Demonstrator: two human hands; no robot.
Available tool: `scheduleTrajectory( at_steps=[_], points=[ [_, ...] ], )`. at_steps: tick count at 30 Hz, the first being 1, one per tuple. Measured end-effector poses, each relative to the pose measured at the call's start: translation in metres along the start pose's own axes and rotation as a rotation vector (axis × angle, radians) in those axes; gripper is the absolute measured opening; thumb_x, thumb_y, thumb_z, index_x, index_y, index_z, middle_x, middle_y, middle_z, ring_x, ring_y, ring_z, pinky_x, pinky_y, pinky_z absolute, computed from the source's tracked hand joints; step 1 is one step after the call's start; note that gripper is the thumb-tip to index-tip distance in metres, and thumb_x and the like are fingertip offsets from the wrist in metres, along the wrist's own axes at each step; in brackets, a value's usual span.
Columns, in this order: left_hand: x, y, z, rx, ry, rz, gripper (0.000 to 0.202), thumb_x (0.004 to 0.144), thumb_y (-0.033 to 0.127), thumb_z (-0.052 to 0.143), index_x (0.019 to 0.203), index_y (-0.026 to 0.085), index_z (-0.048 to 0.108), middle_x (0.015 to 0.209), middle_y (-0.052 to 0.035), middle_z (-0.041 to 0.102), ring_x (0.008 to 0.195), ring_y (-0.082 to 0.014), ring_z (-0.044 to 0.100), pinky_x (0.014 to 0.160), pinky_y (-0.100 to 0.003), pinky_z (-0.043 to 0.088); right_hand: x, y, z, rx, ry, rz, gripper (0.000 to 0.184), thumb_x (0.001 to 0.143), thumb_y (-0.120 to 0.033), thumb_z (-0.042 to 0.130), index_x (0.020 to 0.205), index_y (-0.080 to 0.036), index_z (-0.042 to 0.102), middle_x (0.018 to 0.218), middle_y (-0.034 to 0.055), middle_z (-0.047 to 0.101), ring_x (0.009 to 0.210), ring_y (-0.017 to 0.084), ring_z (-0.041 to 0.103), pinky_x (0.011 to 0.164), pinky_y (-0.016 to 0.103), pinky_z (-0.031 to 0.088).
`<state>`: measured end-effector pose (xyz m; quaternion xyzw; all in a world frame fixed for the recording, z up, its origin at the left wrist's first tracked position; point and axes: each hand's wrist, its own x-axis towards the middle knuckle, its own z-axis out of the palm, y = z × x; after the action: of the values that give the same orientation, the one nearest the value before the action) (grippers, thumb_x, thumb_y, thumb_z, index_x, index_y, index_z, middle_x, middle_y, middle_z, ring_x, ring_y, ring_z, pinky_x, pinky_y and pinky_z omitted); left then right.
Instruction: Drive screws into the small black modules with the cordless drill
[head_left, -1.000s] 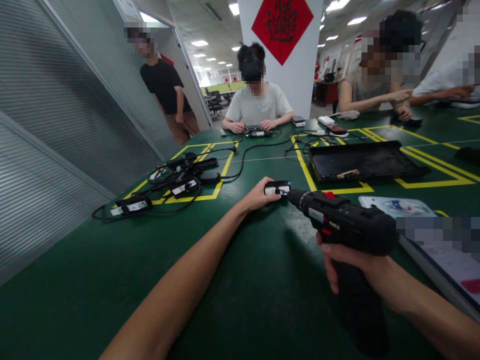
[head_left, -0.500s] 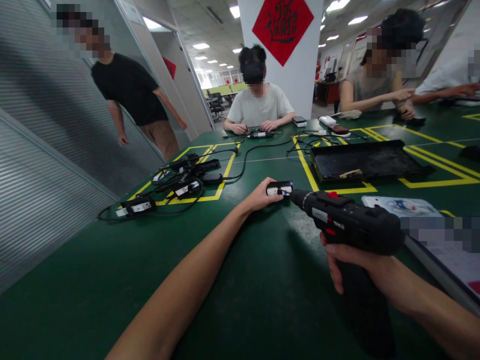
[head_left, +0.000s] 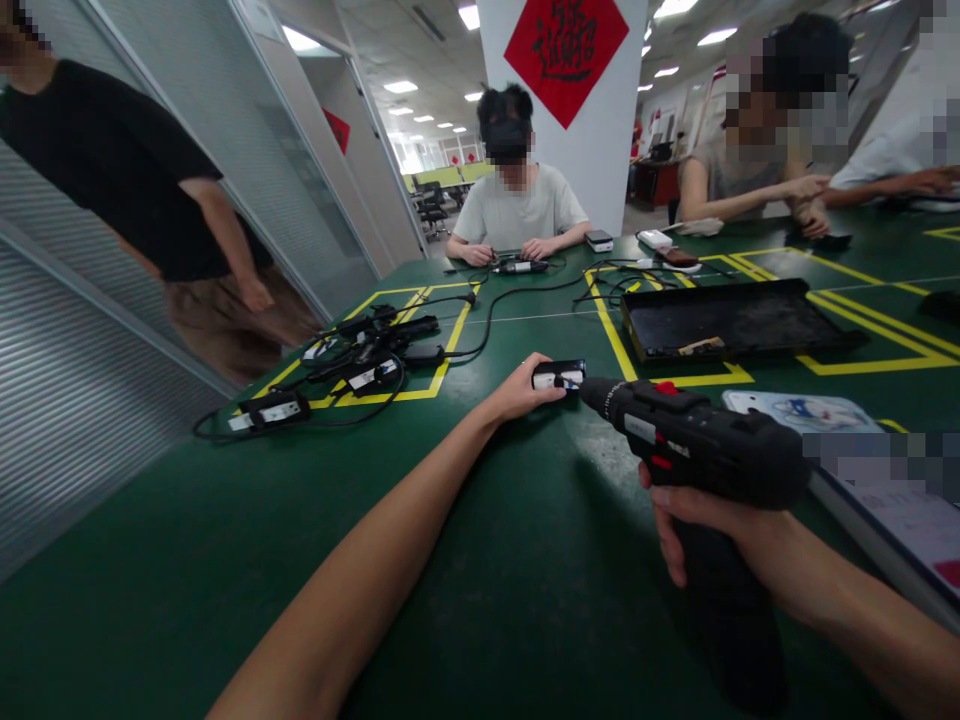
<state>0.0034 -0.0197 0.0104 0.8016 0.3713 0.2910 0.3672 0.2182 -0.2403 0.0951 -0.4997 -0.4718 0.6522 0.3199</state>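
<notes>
My left hand (head_left: 523, 390) is closed around a small black-and-white device (head_left: 558, 375) on the green table, its thumb along the near side. My right hand (head_left: 701, 515) grips the handle of a black cordless drill (head_left: 690, 435) with red switches. The drill lies level and points left, its chuck close to the device's right end. A thin bit reaches from the chuck to the device; whether it touches is too small to tell.
Black adapters and cables (head_left: 367, 360) lie heaped at the left. A black tray (head_left: 735, 325) holding a small piece stands beyond the drill. A picture-covered case (head_left: 806, 412) and a pale flat object (head_left: 892, 500) lie at right. Other people sit around the table (head_left: 420, 560).
Both my hands, the drill and the device have stayed almost exactly in place. The person in black at the left has walked further left and nearer.
</notes>
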Motion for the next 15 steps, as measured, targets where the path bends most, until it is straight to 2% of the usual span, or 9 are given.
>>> scheduleTrajectory(
  at_steps=[15],
  points=[
    [-0.0002, 0.0009, -0.0005, 0.001, 0.011, 0.016, 0.047, 0.068, 0.041, 0.068, 0.104, 0.017, 0.048, 0.089, -0.0024, 0.054, 0.079, -0.0152, 0.051, 0.070, -0.027, 0.042, 0.0078, 0.0016, 0.0011, -0.016, 0.022, -0.018, 0.016, 0.087, -0.036, 0.051, 0.095, -0.023, 0.052, 0.061, 0.0021, 0.064, 0.059, 0.021, 0.060, 0.066, 0.038, 0.045]
  ],
)
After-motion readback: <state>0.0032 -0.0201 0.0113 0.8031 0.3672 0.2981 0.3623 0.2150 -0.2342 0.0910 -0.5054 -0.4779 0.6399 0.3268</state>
